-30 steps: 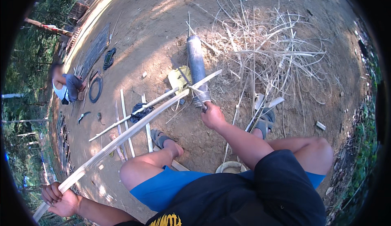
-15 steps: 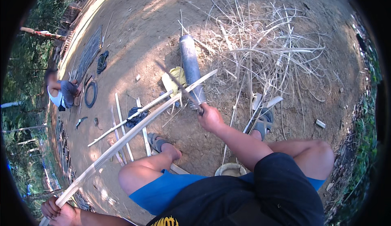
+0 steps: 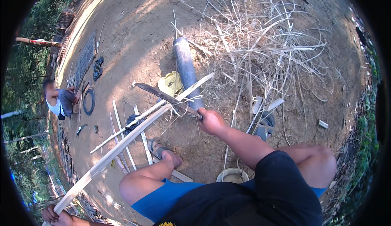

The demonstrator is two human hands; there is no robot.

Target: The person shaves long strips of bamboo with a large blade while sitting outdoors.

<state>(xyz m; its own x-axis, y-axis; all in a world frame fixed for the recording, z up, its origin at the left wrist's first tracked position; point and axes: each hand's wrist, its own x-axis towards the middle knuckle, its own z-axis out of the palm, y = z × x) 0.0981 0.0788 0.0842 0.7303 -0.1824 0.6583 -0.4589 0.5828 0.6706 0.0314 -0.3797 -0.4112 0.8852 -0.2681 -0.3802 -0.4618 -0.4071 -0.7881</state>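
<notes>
My left hand (image 3: 58,217), at the lower left, is closed round the near end of a long pale split-bamboo strip (image 3: 106,157). The strip slants up to the right, and its far end crosses a dark cylinder (image 3: 186,63) lying on the ground. In my right hand (image 3: 211,121) is the handle of a machete (image 3: 157,91). Its dark blade points up and to the left and lies across the strip near the cylinder. Thin curled shavings (image 3: 179,109) hang where blade and strip meet. The fingers of my right hand are partly hidden behind its back.
A large heap of pale shavings (image 3: 260,43) spreads beyond the cylinder, beside yellow cloth or plastic (image 3: 171,83). Several strips (image 3: 124,136) lie left of my feet. A pale bowl (image 3: 232,175) stands between my legs. Another person (image 3: 61,100) sits at the far left near a coiled black hose (image 3: 88,101).
The machete blade has swung lower and to the left, now lying flatter across the strip. Curled shavings show more plainly at the blade. My left hand has shifted slightly lower in the picture.
</notes>
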